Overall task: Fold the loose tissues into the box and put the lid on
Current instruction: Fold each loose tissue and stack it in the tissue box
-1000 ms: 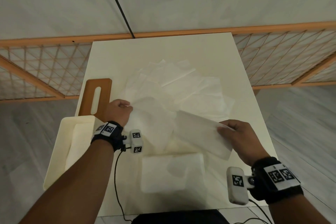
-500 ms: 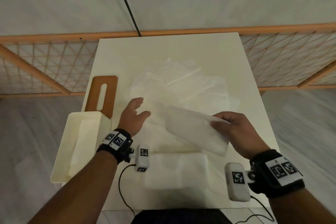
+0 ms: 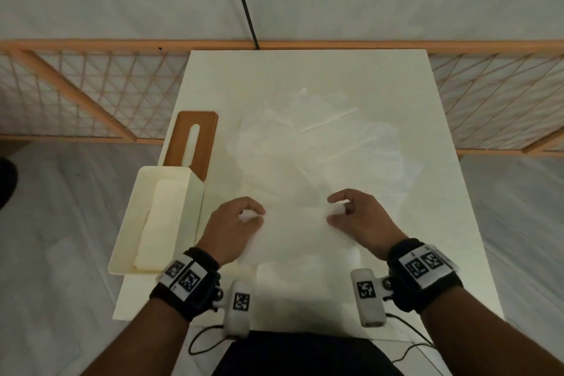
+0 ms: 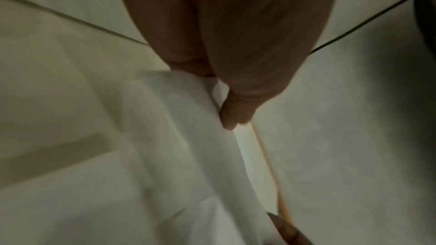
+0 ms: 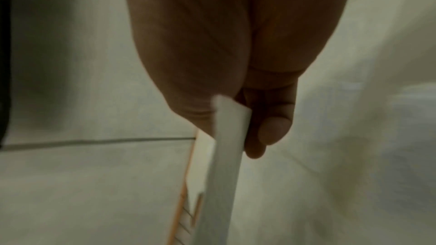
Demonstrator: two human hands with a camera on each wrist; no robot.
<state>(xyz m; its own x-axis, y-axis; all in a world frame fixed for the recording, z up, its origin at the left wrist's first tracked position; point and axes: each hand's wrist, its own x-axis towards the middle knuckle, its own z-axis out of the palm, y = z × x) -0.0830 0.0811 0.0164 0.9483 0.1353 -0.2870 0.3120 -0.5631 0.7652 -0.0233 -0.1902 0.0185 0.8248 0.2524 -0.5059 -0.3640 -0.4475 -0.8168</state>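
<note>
From the head view, our left hand (image 3: 233, 224), open and free a moment ago, now pinches the tissue (image 3: 297, 230) opposite our right hand (image 3: 360, 218), above the surface (image 3: 305, 76), right of the box (image 3: 195, 192). Both wrist views confirm pinches, so folding can begin.

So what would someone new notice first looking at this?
Probably both hands, left hand and right hand, pinching one tissue between them at the table's near middle. Next, the open box at the left edge, with its brown lid lying just behind it.
</note>
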